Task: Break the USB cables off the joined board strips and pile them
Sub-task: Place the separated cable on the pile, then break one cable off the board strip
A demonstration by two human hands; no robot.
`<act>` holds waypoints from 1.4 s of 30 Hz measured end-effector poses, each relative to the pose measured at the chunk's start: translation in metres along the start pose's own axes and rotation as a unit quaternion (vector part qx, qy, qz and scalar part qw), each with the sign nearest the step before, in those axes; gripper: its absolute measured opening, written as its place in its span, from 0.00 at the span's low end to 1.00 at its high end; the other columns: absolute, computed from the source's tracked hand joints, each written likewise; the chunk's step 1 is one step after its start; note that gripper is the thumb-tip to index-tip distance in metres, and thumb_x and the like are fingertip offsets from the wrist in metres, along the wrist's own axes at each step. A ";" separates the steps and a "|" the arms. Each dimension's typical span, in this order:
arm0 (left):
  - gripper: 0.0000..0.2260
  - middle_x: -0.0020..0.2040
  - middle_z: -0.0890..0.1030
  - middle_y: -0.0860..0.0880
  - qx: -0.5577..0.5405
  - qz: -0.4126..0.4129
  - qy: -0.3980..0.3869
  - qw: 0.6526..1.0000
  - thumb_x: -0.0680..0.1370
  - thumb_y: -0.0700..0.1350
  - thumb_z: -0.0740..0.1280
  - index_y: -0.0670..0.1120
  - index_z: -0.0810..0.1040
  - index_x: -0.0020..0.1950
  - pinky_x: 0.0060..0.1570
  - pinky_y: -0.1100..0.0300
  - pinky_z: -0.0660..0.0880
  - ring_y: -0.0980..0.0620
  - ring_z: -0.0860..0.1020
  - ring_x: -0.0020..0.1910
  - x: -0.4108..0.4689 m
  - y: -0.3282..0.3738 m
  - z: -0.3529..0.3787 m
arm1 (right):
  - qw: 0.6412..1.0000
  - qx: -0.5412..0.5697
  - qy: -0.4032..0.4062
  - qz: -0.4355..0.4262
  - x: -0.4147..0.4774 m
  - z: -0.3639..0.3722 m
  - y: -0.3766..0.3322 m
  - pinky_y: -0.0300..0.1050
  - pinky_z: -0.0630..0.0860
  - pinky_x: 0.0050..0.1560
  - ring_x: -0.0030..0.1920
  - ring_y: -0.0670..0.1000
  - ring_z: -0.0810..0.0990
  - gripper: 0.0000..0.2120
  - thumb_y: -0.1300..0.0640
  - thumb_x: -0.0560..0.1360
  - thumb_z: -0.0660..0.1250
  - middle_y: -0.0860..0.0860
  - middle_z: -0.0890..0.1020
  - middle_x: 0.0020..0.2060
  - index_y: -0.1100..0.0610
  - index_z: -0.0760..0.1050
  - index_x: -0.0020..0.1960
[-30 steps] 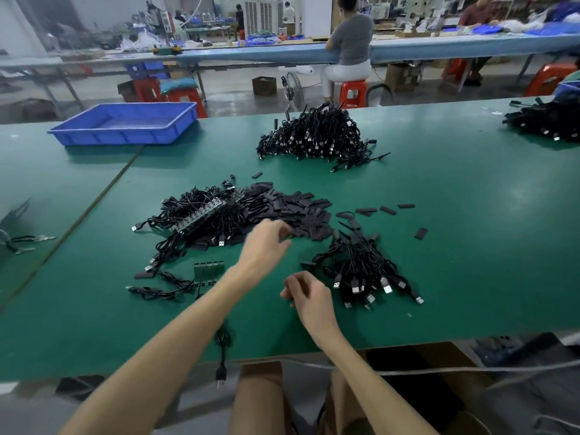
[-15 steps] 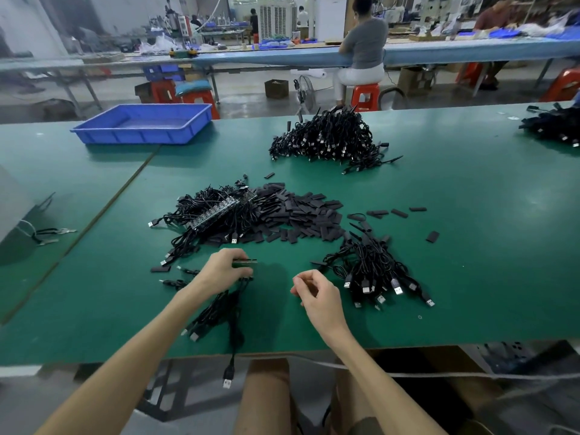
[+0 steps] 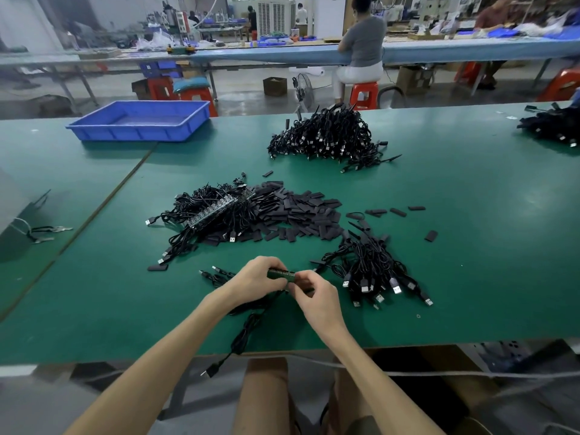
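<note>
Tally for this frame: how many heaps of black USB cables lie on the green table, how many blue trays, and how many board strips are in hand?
Heaps of USB cables: 4
Blue tray: 1
Board strip in hand: 1
Total: 6

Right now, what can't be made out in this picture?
Head view: the board strip is mostly covered by the left hand and right hand.
Head view: the far-right cable pile is cut off by the frame edge.
Head view: things on the background bench are blurred.
</note>
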State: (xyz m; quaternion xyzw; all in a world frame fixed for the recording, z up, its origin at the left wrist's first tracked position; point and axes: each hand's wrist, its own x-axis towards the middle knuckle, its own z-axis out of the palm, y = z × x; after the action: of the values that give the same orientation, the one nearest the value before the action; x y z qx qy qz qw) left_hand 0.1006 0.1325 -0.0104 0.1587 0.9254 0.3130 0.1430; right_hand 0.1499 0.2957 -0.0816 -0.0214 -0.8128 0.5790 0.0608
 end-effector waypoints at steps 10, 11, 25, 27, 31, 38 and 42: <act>0.05 0.43 0.83 0.51 0.008 -0.044 0.065 0.997 0.76 0.45 0.73 0.48 0.82 0.50 0.37 0.59 0.79 0.52 0.82 0.39 -0.001 0.005 0.012 | 0.999 0.006 0.007 0.033 -0.001 -0.001 -0.001 0.36 0.76 0.39 0.38 0.43 0.79 0.05 0.58 0.77 0.74 0.48 0.83 0.39 0.56 0.78 0.46; 0.06 0.43 0.83 0.50 0.004 -0.045 0.070 0.997 0.76 0.45 0.73 0.47 0.82 0.51 0.38 0.58 0.79 0.51 0.82 0.39 -0.002 0.006 0.013 | 0.999 0.007 0.007 0.034 -0.001 -0.001 0.000 0.35 0.75 0.38 0.37 0.42 0.78 0.05 0.58 0.77 0.74 0.48 0.83 0.38 0.55 0.78 0.45; 0.03 0.46 0.81 0.51 0.077 -0.045 0.171 0.981 0.78 0.46 0.70 0.48 0.79 0.49 0.47 0.52 0.79 0.48 0.80 0.45 -0.016 0.021 0.032 | 0.999 0.022 0.013 0.045 -0.003 0.000 -0.003 0.32 0.73 0.36 0.34 0.39 0.75 0.08 0.59 0.78 0.73 0.49 0.81 0.38 0.54 0.74 0.43; 0.03 0.46 0.81 0.53 0.050 -0.045 0.179 0.982 0.78 0.46 0.71 0.48 0.80 0.49 0.48 0.52 0.79 0.50 0.80 0.45 -0.015 0.018 0.027 | 0.999 0.028 0.019 0.039 -0.004 -0.001 -0.004 0.34 0.74 0.37 0.37 0.44 0.78 0.07 0.58 0.79 0.71 0.51 0.81 0.40 0.54 0.74 0.45; 0.04 0.42 0.83 0.53 -0.059 -0.089 0.194 0.975 0.78 0.42 0.72 0.50 0.80 0.48 0.44 0.56 0.79 0.54 0.82 0.42 -0.011 -0.002 -0.004 | 0.997 0.059 0.032 0.035 -0.003 -0.003 -0.006 0.36 0.75 0.38 0.39 0.49 0.81 0.04 0.56 0.83 0.66 0.53 0.80 0.44 0.55 0.73 0.50; 0.06 0.49 0.82 0.45 -0.077 -0.149 0.214 0.962 0.78 0.36 0.72 0.43 0.80 0.54 0.39 0.56 0.75 0.51 0.80 0.40 0.000 -0.043 -0.044 | 0.984 0.157 0.059 0.065 -0.003 -0.002 -0.007 0.43 0.80 0.54 0.51 0.45 0.84 0.04 0.59 0.86 0.60 0.45 0.84 0.55 0.55 0.73 0.57; 0.09 0.55 0.81 0.39 -0.285 -0.183 0.151 0.929 0.80 0.35 0.69 0.37 0.79 0.60 0.49 0.51 0.82 0.46 0.82 0.41 0.004 -0.051 -0.056 | 0.976 0.194 0.071 0.072 -0.001 -0.005 -0.006 0.38 0.81 0.48 0.50 0.46 0.86 0.03 0.59 0.86 0.59 0.49 0.86 0.51 0.57 0.71 0.56</act>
State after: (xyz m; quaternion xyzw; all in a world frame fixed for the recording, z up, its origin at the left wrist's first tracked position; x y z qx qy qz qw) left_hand 0.0663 0.0660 -0.0001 -0.1100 0.8207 0.5524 0.0959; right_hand 0.1516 0.2977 -0.0742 -0.1084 -0.6752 0.7253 0.0792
